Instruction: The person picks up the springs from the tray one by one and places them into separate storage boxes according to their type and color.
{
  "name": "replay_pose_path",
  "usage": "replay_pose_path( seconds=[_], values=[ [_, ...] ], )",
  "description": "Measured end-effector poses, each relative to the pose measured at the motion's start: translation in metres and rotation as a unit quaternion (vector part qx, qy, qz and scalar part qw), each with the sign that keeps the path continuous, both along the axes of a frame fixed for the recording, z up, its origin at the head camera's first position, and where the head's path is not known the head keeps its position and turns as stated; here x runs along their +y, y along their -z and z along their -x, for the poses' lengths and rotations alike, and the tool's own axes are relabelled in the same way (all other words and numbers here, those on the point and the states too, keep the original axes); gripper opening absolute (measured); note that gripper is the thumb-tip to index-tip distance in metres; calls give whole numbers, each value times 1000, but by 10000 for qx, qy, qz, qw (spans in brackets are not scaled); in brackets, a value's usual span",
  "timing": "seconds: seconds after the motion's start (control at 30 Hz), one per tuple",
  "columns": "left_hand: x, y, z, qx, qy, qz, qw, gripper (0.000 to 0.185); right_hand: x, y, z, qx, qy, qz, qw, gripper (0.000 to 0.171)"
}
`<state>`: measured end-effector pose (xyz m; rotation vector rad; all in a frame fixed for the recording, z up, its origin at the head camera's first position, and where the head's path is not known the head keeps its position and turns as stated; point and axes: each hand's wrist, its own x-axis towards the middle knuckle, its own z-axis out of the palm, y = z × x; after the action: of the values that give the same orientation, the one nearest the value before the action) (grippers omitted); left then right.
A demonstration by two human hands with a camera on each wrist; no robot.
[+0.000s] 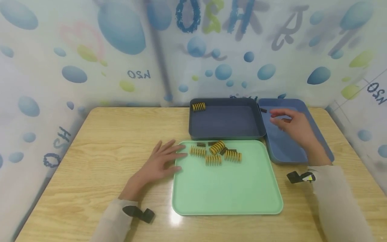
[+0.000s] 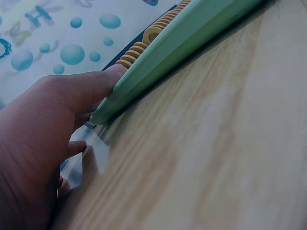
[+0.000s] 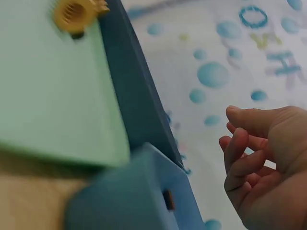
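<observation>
Landmark: green tray (image 1: 226, 188), on the worktop (image 1: 99, 151).

Left hand (image 1: 160, 161) lies flat on the worktop at the tray's left edge, fingers spread, tips touching the rim. The left wrist view shows the thumb against the tray's side; the other fingers are mostly out of frame.

Yellow springs (image 1: 216, 153) are heaped at the tray's far end, with a few small dark springs (image 1: 201, 145) among them. The count is hard to make out, since the coils overlap. From the left wrist only the tops of coils show above the rim.

Dark bin (image 1: 225, 134) sits just behind the tray, touching its far edge. One yellow spring (image 1: 198, 106) is in its far left corner.

Blue bin (image 1: 284, 151) sits right of the dark bin and beyond the tray's right corner. One dark spring (image 1: 263, 110) lies at its far left end.

Right hand (image 1: 291, 126) hovers over the blue bin, grip loose, fingers lightly curled and apart. Nothing shows between them in the right wrist view, which is blurred. The hand covers part of the bin floor.

Sleeves are cut off at the lower edge.
</observation>
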<state>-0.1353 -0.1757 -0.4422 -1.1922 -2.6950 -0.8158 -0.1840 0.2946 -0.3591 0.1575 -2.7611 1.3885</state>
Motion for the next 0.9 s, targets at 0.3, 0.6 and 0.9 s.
replay_pose_path(
  seconds=[0.3,0.6,0.9],
  values=[
    [0,-1,0,12,11,-12,10000,46,-42,7,-36,-140,-614,90,9980,38],
    [1,0,0,-6,21,0,10000,46,-78,2,-60,120,-1212,344,9920,26],
    [1,0,1,15,34,-10,10000,45,-80,38,-50,-551,-1686,609,9823,39]
  ],
)
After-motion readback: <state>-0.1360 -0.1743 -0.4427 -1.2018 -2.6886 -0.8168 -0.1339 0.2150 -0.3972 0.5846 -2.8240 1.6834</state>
